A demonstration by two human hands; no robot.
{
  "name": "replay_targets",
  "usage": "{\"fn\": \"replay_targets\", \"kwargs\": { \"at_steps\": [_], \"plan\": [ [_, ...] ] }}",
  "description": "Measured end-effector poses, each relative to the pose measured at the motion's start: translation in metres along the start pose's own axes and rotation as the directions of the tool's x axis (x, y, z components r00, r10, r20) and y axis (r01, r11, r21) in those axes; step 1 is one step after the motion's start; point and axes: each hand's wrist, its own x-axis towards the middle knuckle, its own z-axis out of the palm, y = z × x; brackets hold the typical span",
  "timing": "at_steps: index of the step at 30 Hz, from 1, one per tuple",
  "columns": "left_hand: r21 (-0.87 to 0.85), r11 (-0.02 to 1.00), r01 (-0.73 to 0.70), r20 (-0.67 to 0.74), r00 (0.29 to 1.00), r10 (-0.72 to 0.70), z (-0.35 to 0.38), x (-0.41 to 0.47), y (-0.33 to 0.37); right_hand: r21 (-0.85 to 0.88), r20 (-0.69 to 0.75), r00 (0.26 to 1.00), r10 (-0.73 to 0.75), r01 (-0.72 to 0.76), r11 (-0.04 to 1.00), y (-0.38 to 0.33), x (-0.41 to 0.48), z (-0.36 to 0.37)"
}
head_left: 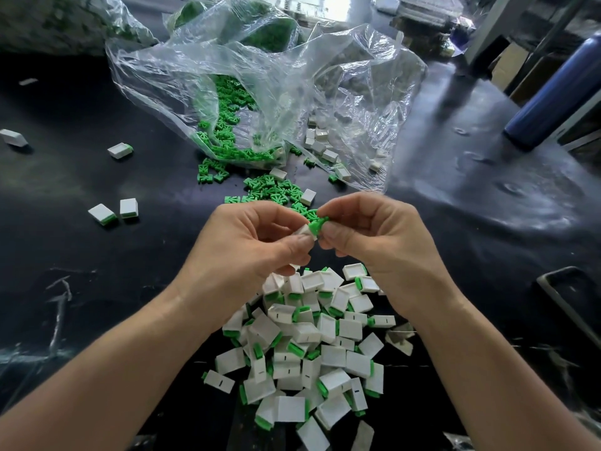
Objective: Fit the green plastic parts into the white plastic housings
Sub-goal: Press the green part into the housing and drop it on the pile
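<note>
The right hand's thumb and first finger pinch a small green part. The part touches the open end of a white housing. The left hand's thumb and fingers pinch that housing. The other fingers of both hands are curled in. The two hands are close together, held up above the black table, with the backs of the hands turned outward. Both bare arms come in from the bottom corners.

Under the wrists lies a big pile of white housings with green ends. Three more like these lie well apart on the left.

Behind the hands a clear plastic bag lies open. Lots of loose green parts are inside it, and some have spilled out onto the table, just beyond the fingers. Under the clear plastic on the right are empty white housings. A blue bottle stands far off on the right
</note>
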Motion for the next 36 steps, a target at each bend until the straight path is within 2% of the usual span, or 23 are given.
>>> {"fn": "replay_targets", "kwargs": {
  "at_steps": [6, 12, 20, 25, 29, 32, 34, 36],
  "plan": [
    [0.041, 0.998, -0.042, -0.014, 0.999, 0.043, 0.0006, -0.0007, -0.0007, -0.160, 0.005, 0.999, -0.039, 0.039, 0.986, 0.0011, -0.0009, 0.0004],
    [0.179, 0.976, -0.121, -0.001, 0.992, 0.123, -0.0007, -0.0017, -0.0043, -0.208, 0.006, 0.999, -0.033, 0.034, 0.978, 0.0003, -0.0013, -0.0011],
    [0.469, 0.842, -0.268, 0.024, 0.956, 0.291, -0.0009, -0.0044, -0.0065, -0.415, 0.064, 0.979, -0.192, 0.201, 0.887, 0.0051, -0.0039, -0.0014],
    [0.570, 0.752, -0.332, 0.076, 0.932, 0.354, -0.0005, -0.0071, -0.0056, -0.489, 0.128, 0.951, -0.282, 0.308, 0.816, 0.0066, -0.0063, 0.0003],
    [0.452, 0.847, -0.281, 0.033, 0.954, 0.298, -0.0015, -0.0036, -0.0051, -0.383, 0.057, 0.977, -0.205, 0.211, 0.899, 0.0041, -0.0056, -0.0008],
    [0.329, 0.909, -0.254, 0.024, 0.965, 0.261, -0.0014, -0.0013, -0.0045, -0.102, 0.061, 0.997, -0.044, 0.050, 0.994, -0.0006, -0.0029, -0.0028],
    [0.200, 0.949, -0.245, 0.017, 0.969, 0.247, -0.0007, -0.0018, -0.0036, 0.050, 0.043, 0.996, 0.082, -0.084, 0.995, -0.0001, -0.0016, -0.0059],
    [0.132, 0.958, -0.255, -0.004, 0.966, 0.258, -0.0011, -0.0026, -0.0014, 0.098, 0.060, 0.976, 0.207, -0.212, 0.972, -0.0005, 0.0000, -0.0068]
  ]
}}
